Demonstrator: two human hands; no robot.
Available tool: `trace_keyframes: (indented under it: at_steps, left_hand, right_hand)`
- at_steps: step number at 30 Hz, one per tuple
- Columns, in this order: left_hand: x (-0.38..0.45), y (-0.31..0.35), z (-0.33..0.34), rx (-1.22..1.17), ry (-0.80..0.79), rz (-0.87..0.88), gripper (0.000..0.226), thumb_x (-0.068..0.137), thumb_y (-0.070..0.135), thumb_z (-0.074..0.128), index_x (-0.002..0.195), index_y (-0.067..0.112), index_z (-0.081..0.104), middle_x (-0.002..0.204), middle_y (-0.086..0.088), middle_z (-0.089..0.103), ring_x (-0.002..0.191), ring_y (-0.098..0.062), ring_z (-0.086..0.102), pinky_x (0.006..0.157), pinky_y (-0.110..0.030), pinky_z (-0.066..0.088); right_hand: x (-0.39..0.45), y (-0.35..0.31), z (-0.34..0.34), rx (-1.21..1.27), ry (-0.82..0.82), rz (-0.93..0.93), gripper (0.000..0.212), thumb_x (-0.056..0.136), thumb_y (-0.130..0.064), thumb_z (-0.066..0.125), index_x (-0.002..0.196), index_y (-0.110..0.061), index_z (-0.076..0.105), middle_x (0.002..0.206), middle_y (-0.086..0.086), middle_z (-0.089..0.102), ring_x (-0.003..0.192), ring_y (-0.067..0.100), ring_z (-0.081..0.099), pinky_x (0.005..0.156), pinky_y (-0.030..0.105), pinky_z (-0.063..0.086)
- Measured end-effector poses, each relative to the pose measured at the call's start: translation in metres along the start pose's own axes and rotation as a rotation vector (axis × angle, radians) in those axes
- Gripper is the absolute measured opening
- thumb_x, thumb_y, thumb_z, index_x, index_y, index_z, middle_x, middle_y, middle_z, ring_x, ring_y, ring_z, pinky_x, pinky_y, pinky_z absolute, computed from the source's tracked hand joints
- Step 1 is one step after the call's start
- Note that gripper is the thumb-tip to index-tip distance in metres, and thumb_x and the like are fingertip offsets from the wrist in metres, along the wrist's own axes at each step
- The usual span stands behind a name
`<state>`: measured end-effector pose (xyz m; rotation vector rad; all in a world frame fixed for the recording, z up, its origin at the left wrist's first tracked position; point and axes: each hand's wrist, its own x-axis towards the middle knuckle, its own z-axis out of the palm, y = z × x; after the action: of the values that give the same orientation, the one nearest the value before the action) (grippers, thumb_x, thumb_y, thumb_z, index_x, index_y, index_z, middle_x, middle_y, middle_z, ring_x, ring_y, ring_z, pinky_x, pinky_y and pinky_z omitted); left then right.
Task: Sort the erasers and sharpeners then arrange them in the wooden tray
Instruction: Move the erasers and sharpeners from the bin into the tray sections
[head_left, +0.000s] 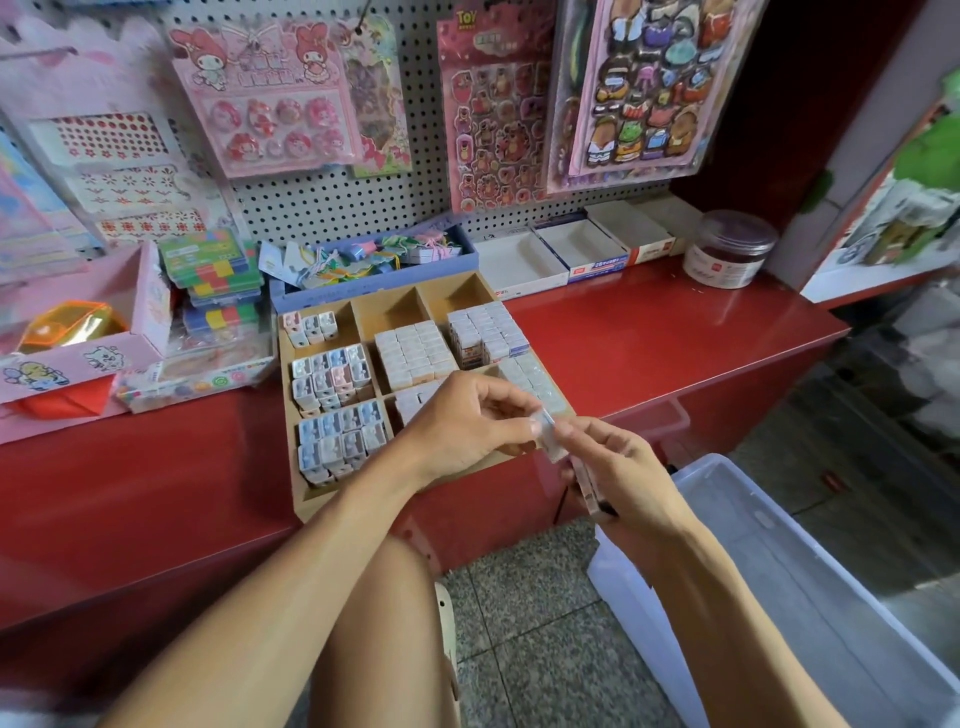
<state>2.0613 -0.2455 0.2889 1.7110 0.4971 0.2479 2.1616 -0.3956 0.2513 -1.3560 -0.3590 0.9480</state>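
both hands (467, 426) (615, 467) pinch one wrapped eraser (549, 435), long axis running away-left to near-right

Legible: "TOY" in yellow letters at top left corner of pink bear sticker sheet (491, 111) hung on pegboard (332, 200). Second word beneath it too blurred to read. Small print on blue-and-white box front (597, 270), lower right of that sheet, on counter (649, 332): illegible. Red label on neighbouring white box (652, 253): illegible. Label on round jar (727, 249), further right: unreadable.
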Motion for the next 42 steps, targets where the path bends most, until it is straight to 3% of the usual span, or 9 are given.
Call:
trace_keyframes:
  at_steps: [5, 9, 12, 16, 19, 26, 29, 38, 42]
  left_hand:
    - [0.019, -0.001, -0.006, 0.251, 0.186, 0.034, 0.015, 0.079, 0.003, 0.075, 0.081, 0.018, 0.073, 0.077, 0.001, 0.069, 0.069, -0.017, 0.066, 0.075, -0.040, 0.059]
    - [0.032, -0.003, -0.002, 0.443, 0.212, 0.056, 0.013, 0.080, 0.013, 0.075, 0.083, 0.024, 0.070, 0.077, 0.012, 0.066, 0.062, 0.000, 0.058, 0.065, -0.009, 0.047]
    - [0.042, -0.006, 0.004, 0.568, 0.216, 0.061, 0.013, 0.081, 0.016, 0.073, 0.093, 0.018, 0.074, 0.073, 0.016, 0.062, 0.058, 0.006, 0.054, 0.058, -0.002, 0.039]
    - [0.050, -0.006, 0.014, 0.656, 0.234, 0.099, 0.018, 0.082, 0.016, 0.072, 0.101, 0.014, 0.074, 0.071, 0.019, 0.055, 0.061, 0.006, 0.053, 0.057, 0.001, 0.035]
    - [0.057, -0.001, 0.018, 0.687, 0.217, 0.102, 0.015, 0.081, 0.017, 0.072, 0.096, 0.014, 0.074, 0.071, 0.016, 0.057, 0.059, 0.006, 0.053, 0.056, 0.000, 0.035]
    - [0.059, -0.003, 0.013, 0.728, 0.170, 0.092, 0.010, 0.079, 0.016, 0.072, 0.089, 0.015, 0.073, 0.068, 0.015, 0.060, 0.055, 0.008, 0.053, 0.056, -0.001, 0.036]
    - [0.060, -0.009, 0.017, 0.770, 0.171, 0.098, 0.016, 0.082, 0.017, 0.070, 0.097, 0.016, 0.073, 0.071, 0.017, 0.059, 0.062, 0.006, 0.055, 0.057, 0.001, 0.036]
    - [0.056, -0.024, 0.018, 0.853, 0.108, 0.139, 0.016, 0.081, 0.015, 0.070, 0.097, 0.013, 0.074, 0.083, 0.006, 0.064, 0.071, -0.006, 0.058, 0.075, -0.026, 0.052]
    - [0.057, -0.021, 0.020, 0.715, 0.157, 0.082, 0.004, 0.085, 0.023, 0.072, 0.088, 0.021, 0.074, 0.079, 0.015, 0.066, 0.069, 0.003, 0.060, 0.063, -0.006, 0.043]
  right_hand:
    - [0.004, 0.003, -0.016, 0.288, 0.201, 0.133, 0.015, 0.095, -0.017, 0.052, 0.096, -0.007, 0.064, 0.074, 0.005, 0.053, 0.053, 0.010, 0.046, 0.046, 0.022, 0.034]
    - [0.004, 0.005, -0.029, 0.492, 0.281, 0.181, 0.039, 0.087, -0.001, 0.032, 0.116, -0.003, 0.059, 0.082, 0.012, 0.058, 0.061, 0.016, 0.052, 0.039, 0.022, 0.041]
    - [0.006, 0.006, -0.035, 0.477, 0.282, 0.187, 0.053, 0.079, 0.010, 0.024, 0.118, -0.004, 0.058, 0.089, 0.014, 0.058, 0.068, 0.019, 0.053, 0.045, 0.027, 0.043]
    - [0.008, 0.005, -0.038, 0.395, 0.247, 0.156, 0.043, 0.093, 0.017, 0.036, 0.129, -0.001, 0.050, 0.109, 0.020, 0.062, 0.081, 0.023, 0.061, 0.066, 0.033, 0.050]
    - [0.008, 0.009, -0.042, 0.360, 0.235, 0.140, 0.046, 0.089, 0.019, 0.052, 0.132, 0.005, 0.048, 0.122, 0.027, 0.056, 0.088, 0.028, 0.066, 0.061, 0.031, 0.057]
    - [0.002, 0.009, -0.050, 0.422, 0.206, 0.148, 0.017, 0.092, 0.006, 0.059, 0.109, 0.010, 0.062, 0.083, 0.016, 0.067, 0.064, 0.017, 0.069, 0.057, 0.022, 0.056]
    - [0.001, 0.009, -0.048, 0.446, 0.157, 0.141, 0.016, 0.096, 0.001, 0.056, 0.111, 0.006, 0.060, 0.076, 0.015, 0.066, 0.070, 0.020, 0.067, 0.059, 0.025, 0.058]
    - [0.002, 0.010, -0.046, 0.291, 0.100, 0.093, 0.026, 0.098, -0.014, 0.059, 0.121, -0.002, 0.060, 0.086, 0.012, 0.065, 0.060, 0.015, 0.067, 0.047, 0.023, 0.051]
    - [0.004, 0.014, -0.045, 0.153, 0.138, 0.058, 0.031, 0.093, -0.016, 0.066, 0.121, -0.003, 0.065, 0.102, 0.021, 0.071, 0.073, 0.023, 0.068, 0.068, 0.039, 0.049]
